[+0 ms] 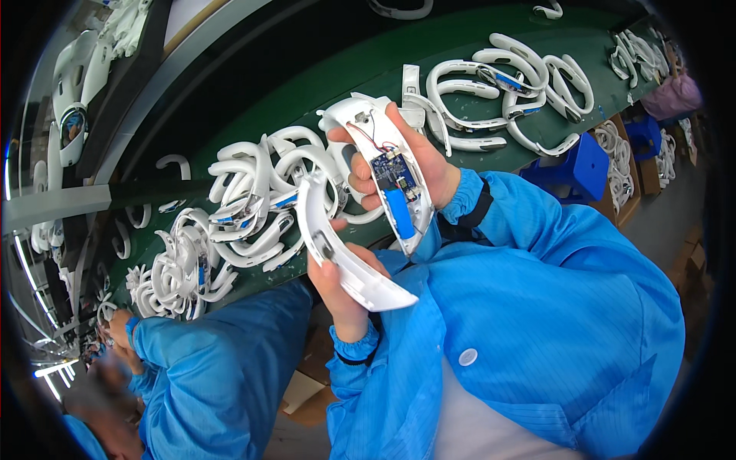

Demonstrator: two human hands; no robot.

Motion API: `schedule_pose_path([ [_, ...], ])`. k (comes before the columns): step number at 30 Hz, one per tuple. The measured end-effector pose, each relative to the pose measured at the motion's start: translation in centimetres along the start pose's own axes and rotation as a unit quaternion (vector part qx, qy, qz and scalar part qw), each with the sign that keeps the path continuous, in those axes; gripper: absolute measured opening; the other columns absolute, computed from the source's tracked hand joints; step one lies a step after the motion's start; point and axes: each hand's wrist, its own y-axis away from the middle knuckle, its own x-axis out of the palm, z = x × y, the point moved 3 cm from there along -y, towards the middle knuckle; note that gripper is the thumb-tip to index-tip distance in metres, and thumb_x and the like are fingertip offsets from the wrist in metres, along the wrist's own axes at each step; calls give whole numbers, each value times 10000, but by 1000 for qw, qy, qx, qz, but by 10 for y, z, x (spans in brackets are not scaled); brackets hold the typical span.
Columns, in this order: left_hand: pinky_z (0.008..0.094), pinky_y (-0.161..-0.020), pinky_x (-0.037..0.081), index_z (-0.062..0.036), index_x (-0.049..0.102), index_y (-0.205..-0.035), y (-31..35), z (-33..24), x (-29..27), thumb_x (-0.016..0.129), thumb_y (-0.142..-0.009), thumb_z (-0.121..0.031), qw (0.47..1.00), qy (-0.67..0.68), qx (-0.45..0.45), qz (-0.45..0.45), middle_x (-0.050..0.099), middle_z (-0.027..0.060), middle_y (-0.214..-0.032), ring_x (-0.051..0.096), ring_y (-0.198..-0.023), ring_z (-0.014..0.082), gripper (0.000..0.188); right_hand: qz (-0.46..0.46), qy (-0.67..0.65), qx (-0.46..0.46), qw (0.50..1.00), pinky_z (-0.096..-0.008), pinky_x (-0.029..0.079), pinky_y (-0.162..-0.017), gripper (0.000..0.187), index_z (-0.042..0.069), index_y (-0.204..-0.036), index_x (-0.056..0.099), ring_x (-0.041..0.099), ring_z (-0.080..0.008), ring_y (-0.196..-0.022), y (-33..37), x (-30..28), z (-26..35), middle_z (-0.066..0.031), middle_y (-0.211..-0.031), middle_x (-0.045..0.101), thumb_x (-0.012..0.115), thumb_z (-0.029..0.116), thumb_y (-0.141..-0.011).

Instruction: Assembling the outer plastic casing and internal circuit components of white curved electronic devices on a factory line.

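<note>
My left hand is closed around a curved white plastic shell half. Its hollow inner side faces up, and no parts show in it except a small dark slot. Higher and to the right, my right hand grips a matching white shell half, the loaded one. A blue circuit board, thin red and dark wires and a blue cylindrical battery sit inside it. The two halves are held apart, side by side, above the bench edge.
Several curved white housings lie heaped on the green bench, with more U-shaped ones at right. A blue bin stands beyond the bench edge. Close on my left, a co-worker's blue sleeve reaches to the bench.
</note>
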Motion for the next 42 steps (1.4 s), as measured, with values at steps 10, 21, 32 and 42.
schedule_pose_path([
  [10,238,-488,387,83,279,-1194,45,28,1,522,-701,-741,981,-66,117,138,557,125,-620,497,-494,151,990,-99,-11,57,993,-434,485,-653,554,-9,-1174,492,560,-275,-786,7,-8,3,-158,-909,569,330,421,-864],
  [21,226,-427,320,66,153,-1342,-9,-6,49,589,-744,-588,980,-82,181,-32,515,113,-868,440,-500,116,988,12,57,-68,996,-275,408,-589,813,96,-1306,385,406,-150,-730,22,12,15,-78,-852,483,397,727,-793],
  [32,375,-736,410,29,461,-1008,-44,36,38,478,-778,-502,983,165,57,65,538,154,-748,528,-774,252,579,-181,295,86,934,-286,499,-701,574,-30,-1220,451,607,-178,-759,34,10,31,-114,-842,612,146,400,-993],
  [42,426,-908,414,40,500,-1086,-66,46,62,517,-687,-504,933,343,-45,103,484,230,-1200,508,-1065,324,674,-73,884,135,443,-351,475,-695,372,19,-972,583,578,-287,-707,26,39,82,-136,-830,604,299,260,-964],
])
